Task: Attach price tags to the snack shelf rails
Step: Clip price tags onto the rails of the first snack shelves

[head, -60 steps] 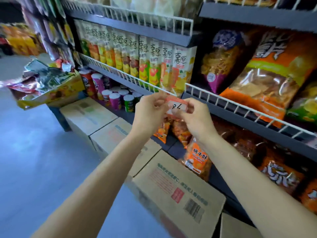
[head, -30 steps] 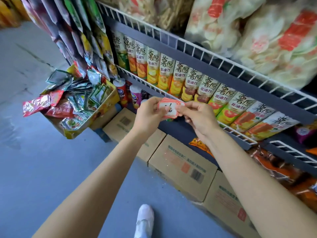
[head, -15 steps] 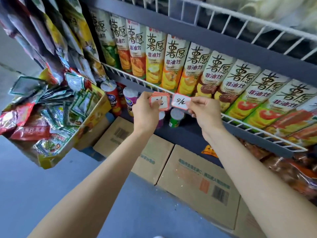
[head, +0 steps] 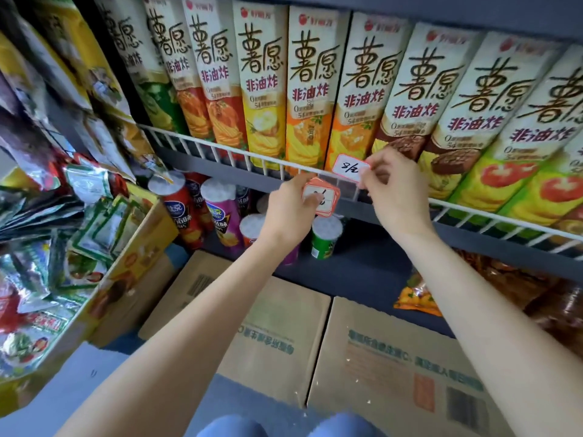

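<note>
While both hands work at the front of the snack shelf, the right hand point(head: 398, 197) pinches a single price tag point(head: 351, 169) by its right edge and holds it against the white wire rail point(head: 227, 152), just in front of an orange-fronted box. That tag is a small white card with rounded corners and a thin red-orange border, with handwritten dark figures that look like "3/2", tilted slightly down to the right. Just below and to the left, the left hand point(head: 291, 209) grips a small stack of tags point(head: 320, 197) of the same kind, thumb laid across the top card so its writing is partly covered; how many cards are in the stack cannot be counted. Ten tall chip boxes point(head: 262, 89) stand side by side behind the rail, all with the same large dark lettering, their lower halves green, red, yellow, orange, brown and tomato-patterned. On the shelf beneath stand about six round chip cans point(head: 217, 212), some hidden behind the left wrist, among them red, purple and green ones with pale lids. Three cardboard cartons point(head: 277, 335) lie flat on the floor under the shelves. At the left, one yellow display box point(head: 138, 247) holds a heap of small foil packets, and more bags point(head: 79, 74) hang above it.
</note>
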